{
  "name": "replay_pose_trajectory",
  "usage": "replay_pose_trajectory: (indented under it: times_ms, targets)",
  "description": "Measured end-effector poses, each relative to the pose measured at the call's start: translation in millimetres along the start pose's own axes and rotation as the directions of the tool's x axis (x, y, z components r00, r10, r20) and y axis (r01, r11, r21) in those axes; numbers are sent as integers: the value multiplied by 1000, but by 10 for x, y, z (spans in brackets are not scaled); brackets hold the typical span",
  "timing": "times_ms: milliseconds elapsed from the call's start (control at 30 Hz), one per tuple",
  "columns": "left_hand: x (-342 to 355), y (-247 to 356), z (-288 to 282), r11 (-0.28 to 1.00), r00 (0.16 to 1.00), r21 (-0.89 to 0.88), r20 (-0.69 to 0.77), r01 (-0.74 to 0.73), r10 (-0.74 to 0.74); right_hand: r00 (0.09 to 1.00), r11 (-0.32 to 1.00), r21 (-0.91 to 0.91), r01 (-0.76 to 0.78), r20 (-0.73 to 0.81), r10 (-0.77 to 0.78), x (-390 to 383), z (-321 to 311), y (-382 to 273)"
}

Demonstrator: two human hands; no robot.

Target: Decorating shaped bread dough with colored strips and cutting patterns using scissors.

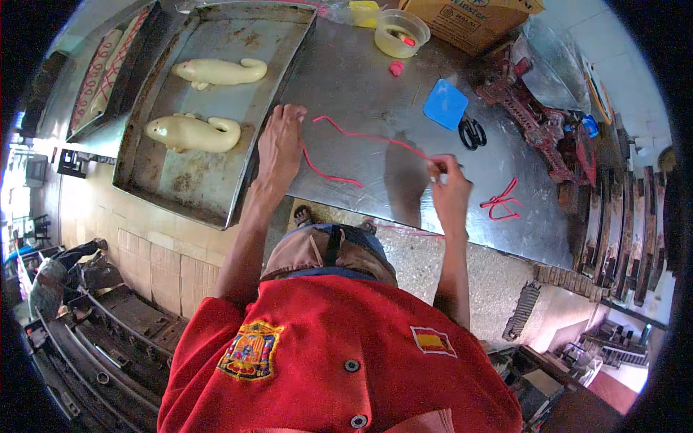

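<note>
On the steel worktop (339, 86), my left hand (281, 144) is beside the tray's right edge, fingers curled; what they hold, if anything, is hidden. A short red strand (332, 175) runs out from beside it toward the lower right. My right hand (449, 187) pinches the end of a longer wavy red strand (375, 136), whose other end lies near my left fingers. More red strands (504, 202) lie in a loose bundle to the right. The metal tray (307, 36) holds two pale, glossy animal-shaped dough pieces (216, 71) (186, 133) with curled tails.
A narrow tray of decorated dough (101, 79) is far left. At the back are a plastic tub (397, 43), pink lump (395, 68) and cardboard box (462, 22). Blue scraper (444, 103), black scissors (471, 134) and red-stained metal tool (534, 115) are right. Another person (54, 278) is lower left.
</note>
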State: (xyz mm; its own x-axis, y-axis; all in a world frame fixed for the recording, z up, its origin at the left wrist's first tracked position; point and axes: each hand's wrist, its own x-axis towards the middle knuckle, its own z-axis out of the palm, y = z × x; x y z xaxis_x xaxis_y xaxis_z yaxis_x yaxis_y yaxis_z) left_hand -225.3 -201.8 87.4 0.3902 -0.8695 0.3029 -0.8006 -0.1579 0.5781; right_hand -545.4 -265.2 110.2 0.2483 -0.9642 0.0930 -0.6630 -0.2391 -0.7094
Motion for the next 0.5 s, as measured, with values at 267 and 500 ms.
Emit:
replay_pose_trajectory:
  times_ms: [267, 500]
  targets:
    - [172, -186, 456, 977, 977, -58, 43, -206, 209, 988, 957, -246, -151, -70, 138, -273, -135, 114]
    - [570, 235, 305, 979, 978, -99, 96, -176, 185, 988, 971, -203, -128, -111, 107, -236, -331, 168]
